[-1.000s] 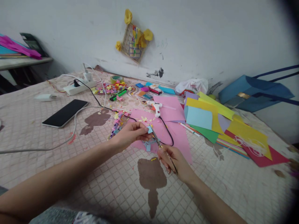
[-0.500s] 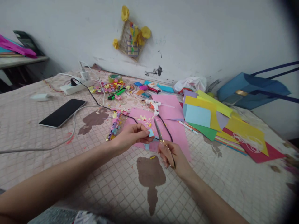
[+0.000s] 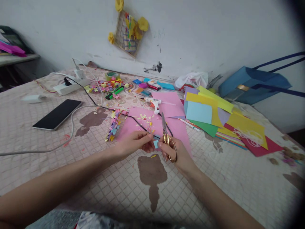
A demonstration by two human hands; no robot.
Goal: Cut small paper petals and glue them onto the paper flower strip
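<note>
1. Right hand (image 3: 172, 150): fingers wrapped round the gold-handled scissors (image 3: 165, 128), whose long axis points to about 12 o'clock.
2. Left hand (image 3: 140, 142): fingers drawn narrow beside the light-blue paper piece (image 3: 156, 144); cannot tell whether they grip it.
3. The light-blue paper piece sits between both hands, at the left fingers' 3 o'clock and right thumb's 9 o'clock, about equally near each.
4. Glue gun (image 3: 156, 106) lies at 11 o'clock from the scissor tips.

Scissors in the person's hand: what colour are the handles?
The scissor handles are gold-coloured, seen best in the head view.
</note>
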